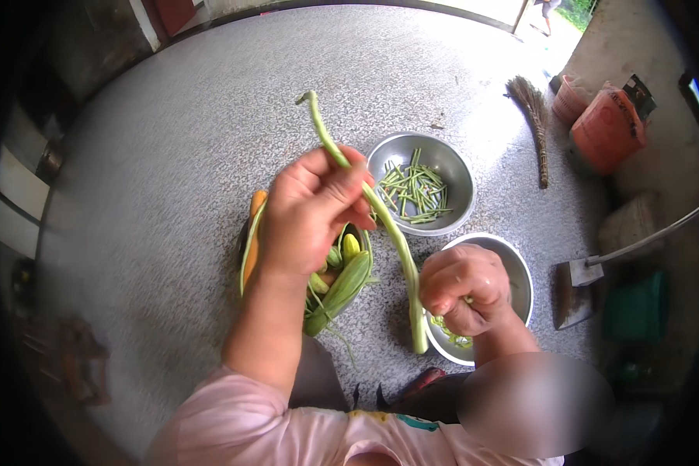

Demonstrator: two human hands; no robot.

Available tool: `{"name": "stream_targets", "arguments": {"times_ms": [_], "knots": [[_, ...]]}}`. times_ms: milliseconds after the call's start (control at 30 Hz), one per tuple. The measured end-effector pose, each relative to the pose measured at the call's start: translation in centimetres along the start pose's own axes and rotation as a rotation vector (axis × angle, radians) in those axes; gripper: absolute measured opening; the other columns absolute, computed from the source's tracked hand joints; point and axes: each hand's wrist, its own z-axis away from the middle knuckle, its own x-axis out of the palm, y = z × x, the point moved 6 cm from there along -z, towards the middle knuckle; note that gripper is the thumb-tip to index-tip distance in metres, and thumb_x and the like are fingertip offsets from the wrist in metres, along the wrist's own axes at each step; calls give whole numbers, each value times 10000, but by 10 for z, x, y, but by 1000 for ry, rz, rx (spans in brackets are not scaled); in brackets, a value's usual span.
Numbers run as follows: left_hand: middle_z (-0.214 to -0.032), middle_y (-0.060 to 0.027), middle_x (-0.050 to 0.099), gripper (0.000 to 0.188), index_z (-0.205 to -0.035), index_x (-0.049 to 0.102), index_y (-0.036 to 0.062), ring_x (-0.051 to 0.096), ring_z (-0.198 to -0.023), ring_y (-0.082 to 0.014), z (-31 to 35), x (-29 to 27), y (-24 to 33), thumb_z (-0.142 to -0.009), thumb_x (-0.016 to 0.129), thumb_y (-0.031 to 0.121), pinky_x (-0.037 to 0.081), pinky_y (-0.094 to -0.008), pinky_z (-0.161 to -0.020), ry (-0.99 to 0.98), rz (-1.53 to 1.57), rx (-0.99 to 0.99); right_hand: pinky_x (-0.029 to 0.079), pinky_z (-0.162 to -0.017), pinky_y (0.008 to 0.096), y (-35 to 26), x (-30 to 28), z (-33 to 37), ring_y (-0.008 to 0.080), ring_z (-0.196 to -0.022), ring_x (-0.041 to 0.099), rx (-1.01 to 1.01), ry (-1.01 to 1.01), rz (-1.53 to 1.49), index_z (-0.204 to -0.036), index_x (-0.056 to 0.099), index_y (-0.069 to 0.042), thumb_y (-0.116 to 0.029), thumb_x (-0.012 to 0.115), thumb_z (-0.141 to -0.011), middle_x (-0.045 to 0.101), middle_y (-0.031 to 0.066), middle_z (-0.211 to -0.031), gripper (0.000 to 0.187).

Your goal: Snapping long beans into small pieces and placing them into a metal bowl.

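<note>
Long green vegetable (401,248), held up in the air, running aslant past the left and near sides of the bean bowl (460,180). Hooks over at its thin tip, left of and beyond the bean bowl; ends thick and blunt on the near side. Pinched along its upper half between the thumb and curled fingers of the left hand (314,210), just left of the bean bowl. Curled into a tight fist on the near side of the bean bowl, the right hand (467,286), close beside the vegetable's lower half. Shows a small pale bit amid the folded fingers; cannot tell what, nor any contact with the vegetable.

Inside the bean bowl, short cut green bean pieces (418,190). Just nearer than the bean bowl, partly under the right hand, a second metal bowl (523,291) with pale green scraps (454,339). Left of and nearer than the bean bowl, a ridged green gourd (343,293). Right of the bean bowl, a broom (534,128) on the speckled floor (202,132); farther right, a red bucket (610,130).
</note>
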Motion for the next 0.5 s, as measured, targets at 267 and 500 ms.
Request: {"name": "stream_targets", "arguments": {"times_ms": [267, 500], "knots": [[-748, -75, 589, 148, -925, 562, 6, 577, -607, -134, 7, 14, -11, -807, 576, 94, 494, -208, -495, -220, 73, -88, 403, -504, 279, 83, -40, 29, 162, -552, 508, 462, 196, 382, -735, 548, -27, -154, 527, -856, 514, 72, -606, 176], [-869, -113, 601, 334, -1117, 491, -27, 584, -760, -191, 7, 15, 12, -801, 566, 54, 523, -252, -617, -375, 280, 4, 468, -739, 342, 217, -75, 240, 252, -829, 605, 1146, -1090, 849, -931, 665, -183, -174, 669, -701, 641, 47, -893, 230]]}}
